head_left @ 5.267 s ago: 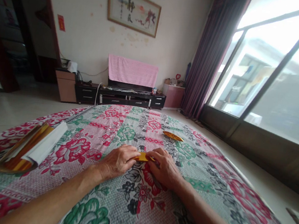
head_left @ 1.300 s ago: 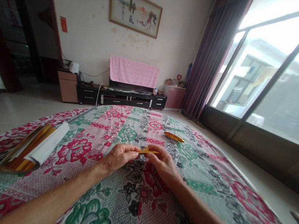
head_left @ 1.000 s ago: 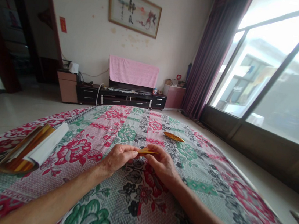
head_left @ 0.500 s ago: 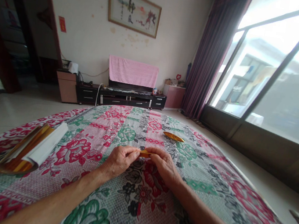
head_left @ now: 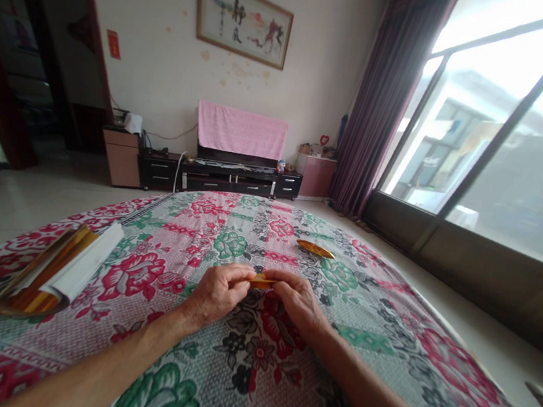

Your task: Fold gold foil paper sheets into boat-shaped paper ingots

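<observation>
A small folded piece of gold paper point(head_left: 261, 283) is stretched between my two hands, above the middle of the flowered cloth. My left hand point(head_left: 219, 290) pinches its left end between thumb and fingers. At the other end, my right hand point(head_left: 296, 299) has its thumb and fingers closed on the paper, which they partly cover. Beyond my right hand lies a slim, boat-shaped piece of folded gold paper point(head_left: 315, 249), apart from both hands. To the left rests a stack of gold and white paper sheets point(head_left: 57, 274), curled at the edges.
A patterned red, green and grey cloth point(head_left: 161, 343) covers the round table. Past its far edge stand a low black cabinet point(head_left: 253, 187) and a screen under a pink towel point(head_left: 241, 130). Windows and a purple curtain point(head_left: 388, 92) are at the right.
My left fingers have shifted slightly on the gold paper, and more of its front face shows between my hands. The boat-shaped piece and the stack stay put.
</observation>
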{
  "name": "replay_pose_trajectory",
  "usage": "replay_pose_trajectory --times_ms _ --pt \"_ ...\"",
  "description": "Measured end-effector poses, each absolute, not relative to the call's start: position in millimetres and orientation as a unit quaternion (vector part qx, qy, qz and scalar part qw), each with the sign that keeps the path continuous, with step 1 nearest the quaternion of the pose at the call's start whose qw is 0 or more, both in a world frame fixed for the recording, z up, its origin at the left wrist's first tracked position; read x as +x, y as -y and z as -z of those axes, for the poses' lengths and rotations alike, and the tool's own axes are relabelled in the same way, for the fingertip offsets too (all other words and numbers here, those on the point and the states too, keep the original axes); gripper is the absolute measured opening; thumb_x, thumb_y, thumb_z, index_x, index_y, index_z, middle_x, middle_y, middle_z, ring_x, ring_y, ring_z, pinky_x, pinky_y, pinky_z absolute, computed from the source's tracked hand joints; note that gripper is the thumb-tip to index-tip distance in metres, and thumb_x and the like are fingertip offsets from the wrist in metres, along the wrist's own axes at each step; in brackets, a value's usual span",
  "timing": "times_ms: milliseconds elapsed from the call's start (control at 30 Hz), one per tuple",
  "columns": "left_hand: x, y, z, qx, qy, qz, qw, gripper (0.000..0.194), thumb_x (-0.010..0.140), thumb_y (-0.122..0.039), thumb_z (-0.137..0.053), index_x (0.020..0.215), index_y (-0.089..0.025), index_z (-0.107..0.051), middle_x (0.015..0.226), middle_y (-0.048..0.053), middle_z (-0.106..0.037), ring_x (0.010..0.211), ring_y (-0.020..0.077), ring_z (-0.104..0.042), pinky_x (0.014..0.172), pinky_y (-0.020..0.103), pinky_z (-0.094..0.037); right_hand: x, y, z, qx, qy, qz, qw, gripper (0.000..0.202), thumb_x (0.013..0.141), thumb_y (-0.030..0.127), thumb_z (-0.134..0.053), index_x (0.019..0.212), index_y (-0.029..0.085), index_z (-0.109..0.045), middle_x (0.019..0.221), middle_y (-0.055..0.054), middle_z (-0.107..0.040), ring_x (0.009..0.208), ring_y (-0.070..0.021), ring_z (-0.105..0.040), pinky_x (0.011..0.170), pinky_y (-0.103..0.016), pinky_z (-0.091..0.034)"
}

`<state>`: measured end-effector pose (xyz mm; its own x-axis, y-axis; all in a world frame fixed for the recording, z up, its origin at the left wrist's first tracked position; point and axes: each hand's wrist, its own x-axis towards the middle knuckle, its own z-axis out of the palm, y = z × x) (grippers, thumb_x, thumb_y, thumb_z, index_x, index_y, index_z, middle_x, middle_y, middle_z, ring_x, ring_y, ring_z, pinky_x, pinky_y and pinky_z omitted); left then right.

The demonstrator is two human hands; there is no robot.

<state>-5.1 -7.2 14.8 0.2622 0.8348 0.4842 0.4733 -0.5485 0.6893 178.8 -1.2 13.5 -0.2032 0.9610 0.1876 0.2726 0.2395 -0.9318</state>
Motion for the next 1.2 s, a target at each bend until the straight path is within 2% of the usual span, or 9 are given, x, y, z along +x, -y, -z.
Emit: replay_pose_trajectory --times_ms 300,467,700,867,1033,1200 --pt "-2 7 -12 0.744 -0.459 -0.439 0.207 0.038 0.070 -0.009 -0.043 0.095 -0.017 -0.070 0.105 0.002 -0.068 0.102 0.0162 -0.060 0.096 0.027 -0.043 173 2 -12 -0.460 0.659 -0.404 0.438 0.034 0.066 0.018 -0.044 0.089 0.017 -0.069 0.073 -0.001 -0.068 0.062 -0.0141 -0.057 0.058 -0.024 -0.045" --pt "-2 6 -12 0.700 -0.518 -0.424 0.251 0.037 0.073 -0.015 -0.043 0.101 -0.013 -0.068 0.100 0.004 -0.070 0.093 0.0177 -0.064 0.088 0.028 -0.048 173 1 -12 -0.476 0.670 -0.363 0.440 0.034 0.065 0.017 -0.047 0.089 0.019 -0.070 0.081 -0.001 -0.070 0.067 -0.0155 -0.060 0.064 -0.027 -0.048" --pt "-4 4 -11 0.707 -0.516 -0.420 0.239 0.034 0.072 -0.017 -0.046 0.096 -0.016 -0.070 0.096 0.003 -0.071 0.090 0.0182 -0.065 0.084 0.027 -0.049 174 1 -14 -0.498 0.658 -0.371 0.426 0.034 0.065 0.017 -0.050 0.093 0.017 -0.069 0.079 -0.002 -0.069 0.061 -0.0127 -0.057 0.057 -0.024 -0.045" --pt "-4 5 -12 0.707 -0.529 -0.409 0.233 0.035 0.074 -0.018 -0.044 0.096 -0.018 -0.071 0.089 0.003 -0.072 0.082 0.0177 -0.066 0.076 0.026 -0.050 172 3 -16 -0.521 0.663 -0.336 0.419 0.030 0.070 0.024 -0.048 0.089 0.017 -0.071 0.068 -0.001 -0.067 0.052 -0.0108 -0.051 0.049 -0.022 -0.040" --pt "-2 7 -15 0.704 -0.556 -0.389 0.208 0.036 0.077 -0.019 -0.043 0.101 -0.016 -0.069 0.074 0.003 -0.072 0.073 0.0170 -0.065 0.071 0.025 -0.049 170 3 -10 -0.528 0.670 -0.290 0.433 0.036 0.076 0.029 -0.045 0.098 0.017 -0.070 0.072 -0.002 -0.068 0.055 -0.0124 -0.053 0.051 -0.023 -0.041" --pt "-2 7 -13 0.716 -0.554 -0.385 0.179 0.036 0.078 -0.021 -0.042 0.102 -0.016 -0.069 0.086 0.005 -0.072 0.072 0.0161 -0.064 0.068 0.024 -0.048 170 4 -6 -0.525 0.675 -0.281 0.436 0.036 0.079 0.031 -0.044 0.102 0.018 -0.069 0.069 -0.002 -0.068 0.056 -0.0137 -0.055 0.052 -0.023 -0.043"
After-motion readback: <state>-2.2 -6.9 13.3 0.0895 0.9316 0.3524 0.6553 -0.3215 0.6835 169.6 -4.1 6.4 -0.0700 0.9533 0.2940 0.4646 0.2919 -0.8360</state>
